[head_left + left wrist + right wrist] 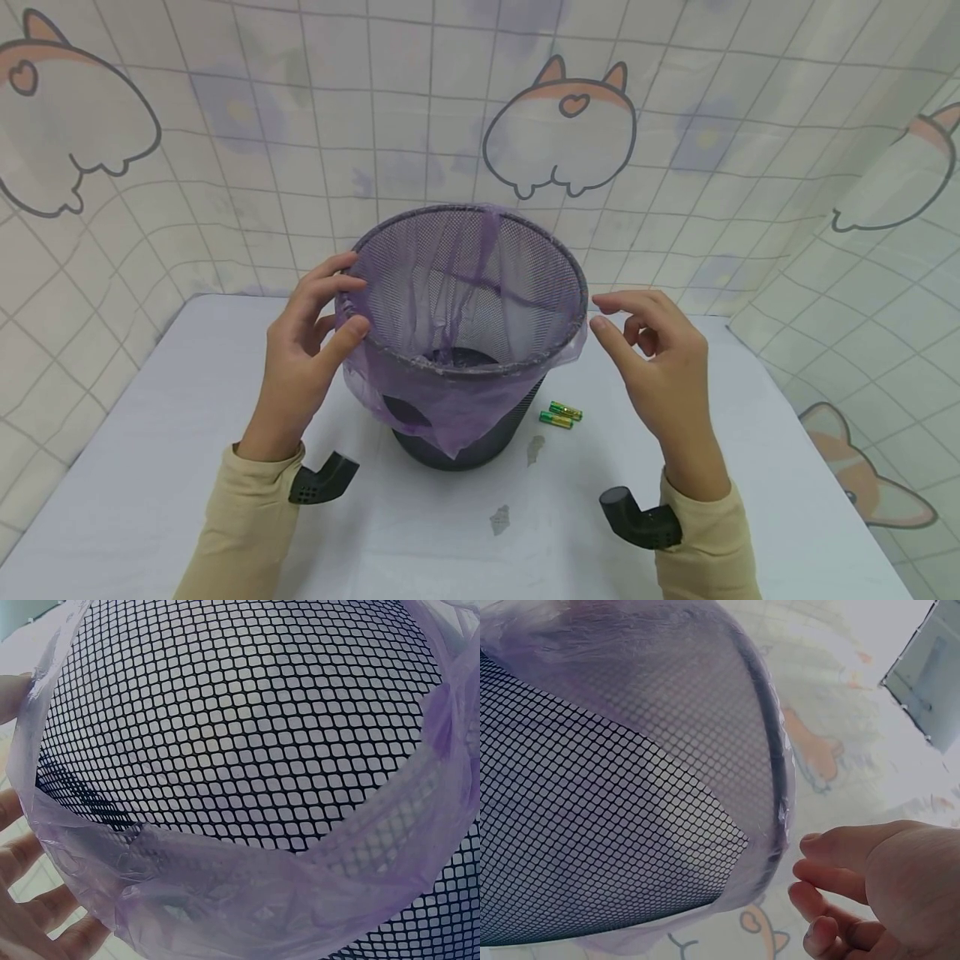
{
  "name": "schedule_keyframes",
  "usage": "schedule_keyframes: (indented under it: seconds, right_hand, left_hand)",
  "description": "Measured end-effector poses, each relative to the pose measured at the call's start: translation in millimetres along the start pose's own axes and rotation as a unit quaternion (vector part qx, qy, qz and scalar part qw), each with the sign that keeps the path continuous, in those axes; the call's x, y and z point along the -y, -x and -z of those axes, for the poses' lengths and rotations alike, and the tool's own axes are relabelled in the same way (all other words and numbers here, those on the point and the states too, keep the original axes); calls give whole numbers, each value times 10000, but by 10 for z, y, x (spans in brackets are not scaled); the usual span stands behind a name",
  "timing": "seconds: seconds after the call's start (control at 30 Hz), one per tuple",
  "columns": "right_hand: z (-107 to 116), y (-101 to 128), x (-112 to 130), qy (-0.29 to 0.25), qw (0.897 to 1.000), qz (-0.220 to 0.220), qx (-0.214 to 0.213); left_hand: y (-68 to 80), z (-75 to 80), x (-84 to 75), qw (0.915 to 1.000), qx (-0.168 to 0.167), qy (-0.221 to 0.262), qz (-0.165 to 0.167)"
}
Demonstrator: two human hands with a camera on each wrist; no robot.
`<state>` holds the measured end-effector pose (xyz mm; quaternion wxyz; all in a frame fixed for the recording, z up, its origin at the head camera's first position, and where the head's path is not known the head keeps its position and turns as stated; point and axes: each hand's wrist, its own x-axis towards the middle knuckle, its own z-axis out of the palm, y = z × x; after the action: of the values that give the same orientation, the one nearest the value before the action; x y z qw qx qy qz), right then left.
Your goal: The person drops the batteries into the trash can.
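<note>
A black mesh wastebasket (480,442) stands upright on the white table (135,483), lined with a thin purple plastic bag (442,400) folded over its rim. My left hand (307,342) grips the bag's folded edge at the left rim, thumb on the outside, fingers over the top. In the left wrist view the mesh basket (247,727) and the bag's edge (225,885) fill the frame. My right hand (652,350) hovers just right of the rim, fingers loosely curled, touching nothing. The right wrist view shows the right hand (870,892) apart from the bag-covered rim (776,772).
Two green batteries (560,414) lie on the table right of the basket's base. Two small grey scraps (499,518) lie in front of it. A tiled cartoon backdrop (562,133) closes the table behind and at both sides.
</note>
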<state>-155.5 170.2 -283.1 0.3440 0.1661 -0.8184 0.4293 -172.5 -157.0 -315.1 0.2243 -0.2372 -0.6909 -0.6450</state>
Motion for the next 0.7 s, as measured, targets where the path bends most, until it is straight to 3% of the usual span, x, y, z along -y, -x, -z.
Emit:
schedule_keyframes:
  seconds: [0.7]
  right_hand:
    - [79, 134, -137, 284, 9992, -271, 119]
  left_hand:
    - [-3, 0, -8, 10000, -5, 25, 35]
